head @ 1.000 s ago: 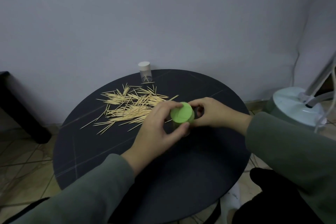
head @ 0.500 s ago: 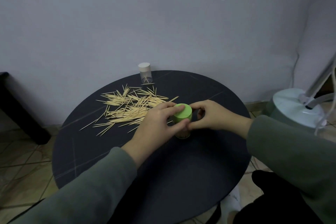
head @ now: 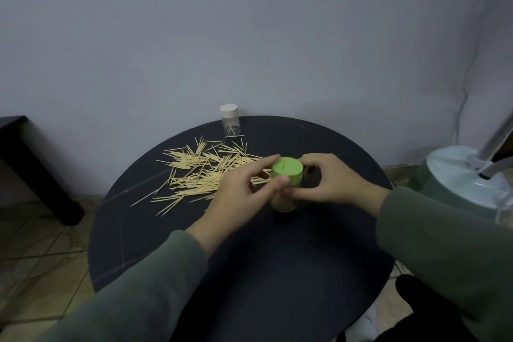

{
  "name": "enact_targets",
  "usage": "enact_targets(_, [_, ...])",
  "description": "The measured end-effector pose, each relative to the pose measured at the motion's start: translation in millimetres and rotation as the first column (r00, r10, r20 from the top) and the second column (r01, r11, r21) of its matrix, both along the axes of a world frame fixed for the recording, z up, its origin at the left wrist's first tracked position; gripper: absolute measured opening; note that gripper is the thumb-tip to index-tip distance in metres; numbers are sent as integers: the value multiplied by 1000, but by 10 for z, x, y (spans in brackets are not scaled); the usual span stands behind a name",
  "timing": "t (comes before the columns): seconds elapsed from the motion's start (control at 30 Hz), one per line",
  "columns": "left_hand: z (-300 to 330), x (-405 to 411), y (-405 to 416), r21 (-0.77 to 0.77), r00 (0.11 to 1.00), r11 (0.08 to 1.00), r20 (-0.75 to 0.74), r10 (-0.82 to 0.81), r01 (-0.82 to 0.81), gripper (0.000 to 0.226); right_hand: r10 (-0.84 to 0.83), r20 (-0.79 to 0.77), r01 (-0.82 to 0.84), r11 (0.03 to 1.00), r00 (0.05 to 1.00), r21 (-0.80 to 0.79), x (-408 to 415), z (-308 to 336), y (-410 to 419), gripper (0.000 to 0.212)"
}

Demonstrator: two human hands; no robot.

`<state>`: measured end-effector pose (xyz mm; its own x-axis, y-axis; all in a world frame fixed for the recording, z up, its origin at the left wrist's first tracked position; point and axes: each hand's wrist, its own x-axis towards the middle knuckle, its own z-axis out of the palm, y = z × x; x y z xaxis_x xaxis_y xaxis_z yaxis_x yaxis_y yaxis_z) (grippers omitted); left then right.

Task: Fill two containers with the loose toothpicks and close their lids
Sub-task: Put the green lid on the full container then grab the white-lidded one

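A clear container [head: 283, 202] packed with toothpicks is seen standing upright near the middle of the round dark desk [head: 277, 258], capped by a green lid [head: 287, 173] with a short slit on top. The lid is gripped by the left hand [head: 238, 197] — its index finger is laid along the far rim and its thumb is pressed on the near side. The container just under the lid is pinched by the curled fingers [head: 301, 191] of the right hand [head: 333, 183]. Both arms are covered by grey-green sleeves.

A loose heap of toothpicks [head: 202, 172] is spread on the desk to the left of the hands, partly hidden behind the left hand. A second container [head: 230, 119] — clear, with a white lid on it and only a few toothpicks inside — is set at the desk's far edge, close to the wall. A pale round base [head: 460, 175] is seen on the floor at right.
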<state>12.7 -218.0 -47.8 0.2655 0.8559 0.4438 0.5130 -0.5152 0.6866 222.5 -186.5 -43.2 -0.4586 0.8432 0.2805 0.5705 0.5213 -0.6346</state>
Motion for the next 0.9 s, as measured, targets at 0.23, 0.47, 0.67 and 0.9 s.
enact_targets(0.23, [128,-165,608,-129,936,944,145,320,-303,28,-331,4,326,933,944,150,-263,83,600,52])
enact_targets(0.47, [121,-342,1579,-297,857,827,52,513,-477,53,-542,62,528,835,838,156,-601,114,1330,49])
enact_targets(0.67, [-77,-349,2148,-378,814,778,97,573,-502,73,-571,129,570,820,811,49,-681,-165,1660,58])
enact_targets(0.9, [-166,-273,2438,-413,782,753,139,607,-512,80,-575,64,575,818,816,11,-707,-259,1657,57])
